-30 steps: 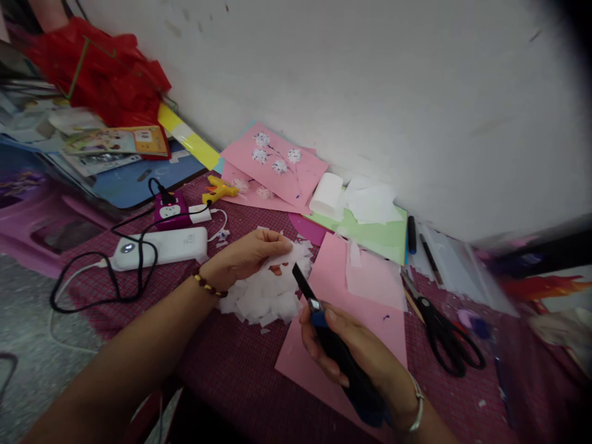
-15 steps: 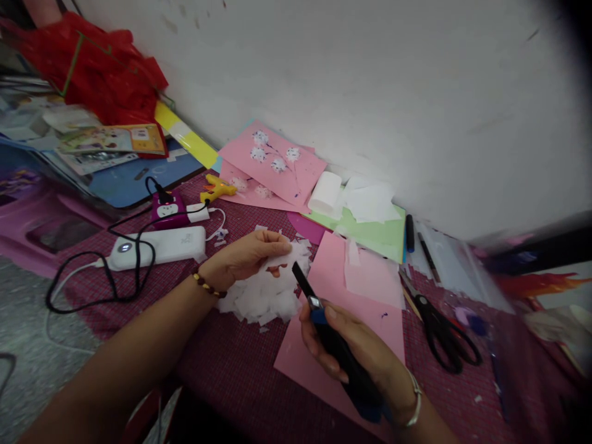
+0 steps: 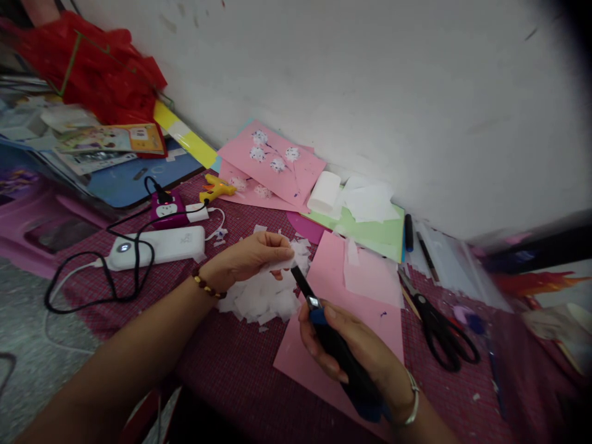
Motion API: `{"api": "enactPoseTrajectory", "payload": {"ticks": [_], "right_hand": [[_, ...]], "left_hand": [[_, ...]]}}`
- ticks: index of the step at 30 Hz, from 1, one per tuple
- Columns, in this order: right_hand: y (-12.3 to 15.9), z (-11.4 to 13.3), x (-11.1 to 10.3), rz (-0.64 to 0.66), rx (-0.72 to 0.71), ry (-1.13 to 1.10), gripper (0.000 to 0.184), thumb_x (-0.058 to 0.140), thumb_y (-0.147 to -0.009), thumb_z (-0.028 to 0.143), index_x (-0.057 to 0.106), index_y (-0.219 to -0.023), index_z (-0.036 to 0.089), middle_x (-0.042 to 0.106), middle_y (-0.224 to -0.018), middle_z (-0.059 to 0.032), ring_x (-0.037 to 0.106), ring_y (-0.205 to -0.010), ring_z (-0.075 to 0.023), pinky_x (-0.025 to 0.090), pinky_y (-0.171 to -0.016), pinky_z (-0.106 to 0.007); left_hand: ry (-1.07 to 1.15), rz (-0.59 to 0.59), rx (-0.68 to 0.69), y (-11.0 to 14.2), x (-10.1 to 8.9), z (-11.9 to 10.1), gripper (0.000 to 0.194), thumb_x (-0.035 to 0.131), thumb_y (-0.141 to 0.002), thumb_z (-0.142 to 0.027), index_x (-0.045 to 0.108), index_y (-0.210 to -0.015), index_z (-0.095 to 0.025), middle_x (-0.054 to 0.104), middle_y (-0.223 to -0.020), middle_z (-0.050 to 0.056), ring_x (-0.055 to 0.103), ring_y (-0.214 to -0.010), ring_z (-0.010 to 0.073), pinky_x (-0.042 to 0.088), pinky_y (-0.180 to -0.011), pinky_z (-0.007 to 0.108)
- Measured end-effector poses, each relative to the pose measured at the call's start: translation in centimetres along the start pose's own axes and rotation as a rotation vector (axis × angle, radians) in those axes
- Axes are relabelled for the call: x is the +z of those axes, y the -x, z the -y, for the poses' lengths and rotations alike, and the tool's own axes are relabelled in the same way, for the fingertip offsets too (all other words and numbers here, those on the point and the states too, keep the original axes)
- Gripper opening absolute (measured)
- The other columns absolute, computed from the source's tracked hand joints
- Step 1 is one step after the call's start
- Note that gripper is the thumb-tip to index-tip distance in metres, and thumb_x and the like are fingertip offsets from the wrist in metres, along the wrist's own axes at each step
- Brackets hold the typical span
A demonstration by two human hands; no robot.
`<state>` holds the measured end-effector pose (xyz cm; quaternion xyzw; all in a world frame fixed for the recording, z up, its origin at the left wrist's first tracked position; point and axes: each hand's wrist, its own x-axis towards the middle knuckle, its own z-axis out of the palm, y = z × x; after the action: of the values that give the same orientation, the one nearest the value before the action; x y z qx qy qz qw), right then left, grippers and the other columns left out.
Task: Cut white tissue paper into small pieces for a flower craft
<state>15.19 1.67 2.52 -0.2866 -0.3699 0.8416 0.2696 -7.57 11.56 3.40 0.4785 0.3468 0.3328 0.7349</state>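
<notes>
My left hand (image 3: 247, 256) pinches a small piece of white tissue paper (image 3: 280, 264) over a heap of white tissue scraps (image 3: 261, 296). My right hand (image 3: 349, 345) is wrapped round a blue-and-black stapler-like tool (image 3: 330, 333), held above a pink paper sheet (image 3: 342, 308). The tool's dark front tip points up and left and touches the tissue piece in my left hand. A bead bracelet circles my left wrist and a silver bangle my right.
Black scissors (image 3: 439, 327) lie right of the pink sheet. A white power bank (image 3: 160, 245), a purple adapter (image 3: 166, 208) with black cable and a yellow glue gun (image 3: 217, 188) sit left. Pink cards with tissue flowers (image 3: 272, 160), a white roll (image 3: 325, 193) and green paper (image 3: 377, 231) lie by the wall.
My left hand has brought the tissue piece down to the tool's tip, and its fingers have closed tighter. My right hand has barely moved.
</notes>
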Motion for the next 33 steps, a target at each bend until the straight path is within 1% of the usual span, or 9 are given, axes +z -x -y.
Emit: {"api": "enactPoseTrajectory", "payload": {"ticks": [6,9,11,16,19,23,25,29,33], "right_hand": [[-0.1,0.1,0.1,-0.020,-0.009,-0.007,0.042,0.053,-0.096,0.057,0.061,-0.106,0.017,0.063,-0.073,0.0016,0.042,-0.040,-0.0025,0.033,-0.033,-0.013],[-0.1,0.1,0.1,0.004,-0.006,-0.005,0.040,0.053,-0.097,0.055,0.061,-0.106,0.017,0.063,-0.073,0.0015,0.043,-0.041,-0.0027,0.035,-0.033,-0.013],[-0.2,0.0,0.0,0.015,-0.005,-0.005,0.040,0.053,-0.097,0.055,0.061,-0.106,0.017,0.063,-0.073,0.0015,0.043,-0.041,-0.0026,0.035,-0.033,-0.013],[-0.3,-0.3,-0.1,0.025,0.004,-0.019,0.041,0.053,-0.097,0.056,0.061,-0.106,0.017,0.063,-0.073,0.0013,0.043,-0.039,-0.0022,0.036,-0.033,-0.013],[-0.4,-0.4,-0.1,0.029,0.008,-0.036,0.039,0.053,-0.098,0.054,0.061,-0.106,0.016,0.064,-0.073,0.0009,0.044,-0.040,-0.0024,0.037,-0.033,-0.012],[-0.4,-0.4,-0.1,0.031,0.009,-0.035,0.039,0.054,-0.097,0.054,0.062,-0.105,0.016,0.063,-0.071,0.0016,0.044,-0.039,-0.0022,0.037,-0.033,-0.011],[-0.3,-0.4,-0.1,0.034,0.020,-0.026,0.039,0.054,-0.097,0.054,0.061,-0.105,0.016,0.063,-0.070,0.0020,0.043,-0.038,-0.0022,0.037,-0.032,-0.011],[0.0,-0.3,-0.2,0.063,0.055,-0.011,0.040,0.051,-0.098,0.054,0.062,-0.106,0.016,0.063,-0.070,0.0017,0.041,-0.037,-0.0020,0.036,-0.032,-0.011],[0.1,-0.3,-0.3,0.083,0.084,-0.004,0.038,0.052,-0.098,0.052,0.062,-0.106,0.016,0.064,-0.070,0.0013,0.042,-0.036,-0.0019,0.035,-0.031,-0.011]], "left_hand": [[-0.066,0.043,-0.013,0.1,0.1,0.1,0.034,0.086,-0.065,-0.038,0.060,-0.069,-0.015,0.054,-0.060,-0.007,0.050,-0.051,0.0050,0.049,-0.051,0.018],[-0.094,0.107,-0.037,0.2,0.0,0.1,0.035,0.087,-0.062,-0.036,0.061,-0.071,-0.015,0.058,-0.061,-0.006,0.053,-0.051,0.0061,0.047,-0.049,0.018],[-0.124,0.151,-0.060,0.3,0.0,0.1,0.032,0.086,-0.063,-0.035,0.062,-0.070,-0.015,0.062,-0.062,-0.005,0.055,-0.052,0.0066,0.044,-0.049,0.017],[-0.279,0.226,-0.128,0.5,-0.2,0.2,0.026,0.082,-0.067,-0.034,0.065,-0.070,-0.015,0.063,-0.060,-0.003,0.050,-0.049,0.0065,0.037,-0.047,0.018],[-0.396,0.263,-0.129,0.5,-0.3,0.3,0.026,0.081,-0.068,-0.037,0.067,-0.069,-0.015,0.060,-0.057,-0.003,0.045,-0.046,0.0066,0.032,-0.044,0.018],[-0.515,0.293,-0.105,0.4,-0.5,0.1,0.033,0.080,-0.071,-0.044,0.066,-0.063,-0.015,0.049,-0.050,-0.005,0.033,-0.044,0.0058,0.023,-0.041,0.020],[-0.537,0.309,-0.087,0.5,-0.6,-0.2,0.034,0.080,-0.071,-0.044,0.064,-0.059,-0.016,0.044,-0.048,-0.005,0.030,-0.045,0.0058,0.021,-0.042,0.020],[-0.563,0.396,-0.076,0.7,-0.8,-0.7,0.036,0.078,-0.072,-0.041,0.058,-0.054,-0.016,0.040,-0.049,-0.006,0.030,-0.047,0.0063,0.021,-0.045,0.021],[-0.606,0.440,-0.087,1.0,-1.2,-1.2,0.036,0.075,-0.075,-0.039,0.055,-0.055,-0.016,0.038,-0.050,-0.006,0.031,-0.049,0.0067,0.021,-0.046,0.021]]}}
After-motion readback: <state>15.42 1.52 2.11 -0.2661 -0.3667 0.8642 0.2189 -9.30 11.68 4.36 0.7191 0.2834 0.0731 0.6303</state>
